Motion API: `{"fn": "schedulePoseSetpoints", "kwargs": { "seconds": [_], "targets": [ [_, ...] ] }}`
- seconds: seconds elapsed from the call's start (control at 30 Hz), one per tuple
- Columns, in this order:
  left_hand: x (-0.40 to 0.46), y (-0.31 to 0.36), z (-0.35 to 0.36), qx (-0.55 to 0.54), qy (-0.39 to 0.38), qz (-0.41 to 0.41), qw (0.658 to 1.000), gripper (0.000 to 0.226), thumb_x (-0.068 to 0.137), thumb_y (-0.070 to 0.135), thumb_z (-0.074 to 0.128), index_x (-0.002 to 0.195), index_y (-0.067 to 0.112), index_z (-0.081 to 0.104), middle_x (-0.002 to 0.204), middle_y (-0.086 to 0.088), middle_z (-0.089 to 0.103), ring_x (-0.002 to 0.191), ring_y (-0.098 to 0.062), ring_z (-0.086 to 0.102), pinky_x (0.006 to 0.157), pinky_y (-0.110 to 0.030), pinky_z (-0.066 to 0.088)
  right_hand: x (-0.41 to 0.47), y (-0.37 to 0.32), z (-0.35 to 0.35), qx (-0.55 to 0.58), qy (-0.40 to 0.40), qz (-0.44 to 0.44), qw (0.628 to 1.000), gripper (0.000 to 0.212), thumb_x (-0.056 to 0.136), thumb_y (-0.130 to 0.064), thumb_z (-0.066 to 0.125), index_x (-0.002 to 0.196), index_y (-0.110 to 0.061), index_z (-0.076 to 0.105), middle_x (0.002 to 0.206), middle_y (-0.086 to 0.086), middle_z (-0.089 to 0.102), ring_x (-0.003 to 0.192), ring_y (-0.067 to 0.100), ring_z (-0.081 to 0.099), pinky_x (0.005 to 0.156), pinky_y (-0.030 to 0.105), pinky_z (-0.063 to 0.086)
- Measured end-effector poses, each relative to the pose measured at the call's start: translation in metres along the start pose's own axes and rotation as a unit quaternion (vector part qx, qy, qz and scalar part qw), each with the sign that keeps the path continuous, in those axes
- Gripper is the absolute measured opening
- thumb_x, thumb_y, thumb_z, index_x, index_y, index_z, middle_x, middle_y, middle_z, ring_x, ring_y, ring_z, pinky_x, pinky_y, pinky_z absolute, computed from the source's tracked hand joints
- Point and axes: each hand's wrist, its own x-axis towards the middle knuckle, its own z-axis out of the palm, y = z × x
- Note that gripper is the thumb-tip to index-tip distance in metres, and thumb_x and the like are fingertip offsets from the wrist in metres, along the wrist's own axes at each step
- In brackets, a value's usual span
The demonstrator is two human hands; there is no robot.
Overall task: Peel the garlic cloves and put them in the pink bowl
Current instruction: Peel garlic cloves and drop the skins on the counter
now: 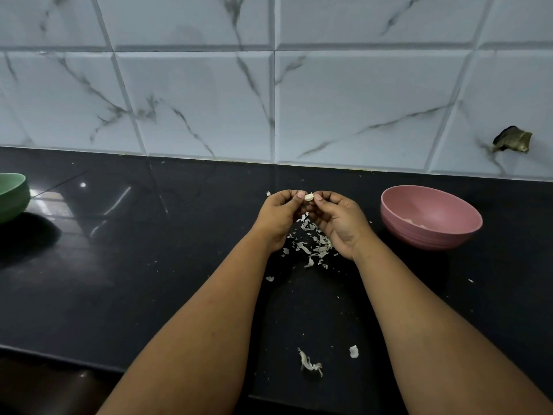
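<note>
A small pale garlic clove (308,197) is held above the black counter, pinched between the fingertips of both hands. My left hand (279,218) grips it from the left and my right hand (338,221) from the right, fingers curled. The pink bowl (431,205) stands on the counter to the right of my right hand, with a few pale pieces inside near its bottom. A pile of white garlic skins (311,245) lies on the counter under my hands.
A green bowl (12,196) sits at the far left edge of the black counter (134,250). More skin scraps (309,362) lie near the counter's front edge. A marble-tiled wall rises behind, with a broken hole (513,140) at the right.
</note>
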Motion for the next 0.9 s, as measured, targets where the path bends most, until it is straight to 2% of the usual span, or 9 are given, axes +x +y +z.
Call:
{"fn": "schedulePoseSetpoints", "kwargs": {
  "seconds": [0.17, 0.27, 0.37, 0.47, 0.6, 0.7, 0.8, 0.9],
  "targets": [
    [-0.001, 0.002, 0.0, -0.015, 0.011, -0.001, 1.0, 0.018, 0.1, 0.007, 0.052, 0.088, 0.007, 0.065, 0.066, 0.005, 0.068, 0.06, -0.001, 0.061, 0.064, -0.014, 0.051, 0.001, 0.002, 0.002, -0.003, -0.01, -0.016, 1.0, 0.016, 0.096, 0.001, 0.05, 0.097, -0.004, 0.066, 0.082, 0.007, 0.069, 0.072, 0.01, 0.068, 0.069, 0.019, 0.055],
    [-0.002, 0.002, 0.0, -0.002, 0.019, 0.005, 1.0, 0.017, 0.099, 0.009, 0.054, 0.087, 0.009, 0.066, 0.065, 0.006, 0.066, 0.06, -0.002, 0.06, 0.064, -0.017, 0.05, -0.001, 0.003, 0.004, -0.023, -0.017, -0.041, 0.999, 0.015, 0.088, 0.003, 0.061, 0.1, -0.005, 0.066, 0.089, 0.006, 0.07, 0.078, 0.012, 0.068, 0.074, 0.021, 0.056],
    [-0.002, 0.001, 0.0, 0.037, 0.027, 0.013, 0.999, 0.012, 0.098, 0.012, 0.058, 0.091, 0.007, 0.065, 0.073, -0.001, 0.066, 0.065, -0.007, 0.061, 0.066, -0.021, 0.052, 0.0, 0.004, 0.004, -0.05, 0.015, -0.064, 0.997, 0.017, 0.083, 0.002, 0.069, 0.099, -0.004, 0.069, 0.088, 0.007, 0.072, 0.082, 0.014, 0.069, 0.074, 0.023, 0.055],
    [-0.003, 0.0, 0.002, 0.058, 0.038, 0.016, 0.997, 0.011, 0.098, 0.012, 0.058, 0.095, 0.005, 0.065, 0.074, -0.003, 0.066, 0.065, -0.009, 0.059, 0.064, -0.023, 0.048, 0.002, 0.006, 0.003, -0.06, 0.039, -0.068, 0.995, 0.016, 0.085, 0.0, 0.068, 0.1, -0.002, 0.07, 0.089, 0.01, 0.071, 0.08, 0.014, 0.067, 0.069, 0.02, 0.054],
    [-0.003, 0.001, 0.003, 0.076, 0.056, 0.019, 0.995, 0.012, 0.099, 0.01, 0.056, 0.1, 0.0, 0.063, 0.076, -0.002, 0.065, 0.058, -0.002, 0.059, 0.057, -0.017, 0.047, 0.002, 0.006, 0.003, -0.077, 0.046, -0.065, 0.994, 0.014, 0.088, -0.001, 0.064, 0.099, -0.007, 0.07, 0.088, 0.007, 0.071, 0.079, 0.012, 0.065, 0.068, 0.019, 0.055],
    [0.0, -0.001, 0.0, 0.155, 0.11, 0.029, 0.981, 0.008, 0.098, 0.012, 0.058, 0.093, 0.011, 0.063, 0.08, 0.002, 0.065, 0.061, -0.004, 0.055, 0.061, -0.02, 0.045, 0.005, 0.003, 0.002, -0.082, 0.079, -0.078, 0.99, 0.017, 0.092, -0.001, 0.06, 0.099, -0.013, 0.071, 0.091, 0.005, 0.071, 0.077, 0.008, 0.065, 0.066, 0.018, 0.055],
    [0.004, -0.004, -0.005, 0.246, 0.173, 0.037, 0.953, 0.005, 0.097, 0.016, 0.056, 0.1, 0.018, 0.06, 0.086, 0.005, 0.064, 0.074, -0.008, 0.057, 0.071, -0.026, 0.048, 0.01, 0.007, -0.004, -0.2, 0.121, -0.105, 0.966, 0.023, 0.094, -0.005, 0.058, 0.1, -0.022, 0.072, 0.087, 0.004, 0.068, 0.075, 0.008, 0.061, 0.068, 0.019, 0.054],
    [0.006, -0.003, -0.008, 0.234, 0.215, 0.035, 0.948, 0.009, 0.098, 0.02, 0.052, 0.105, 0.017, 0.057, 0.088, 0.005, 0.062, 0.076, -0.008, 0.056, 0.069, -0.026, 0.047, 0.009, 0.012, -0.002, -0.367, 0.097, -0.129, 0.916, 0.019, 0.089, -0.006, 0.066, 0.104, -0.015, 0.072, 0.083, 0.005, 0.071, 0.072, 0.012, 0.066, 0.076, 0.026, 0.058]
  ]
}}
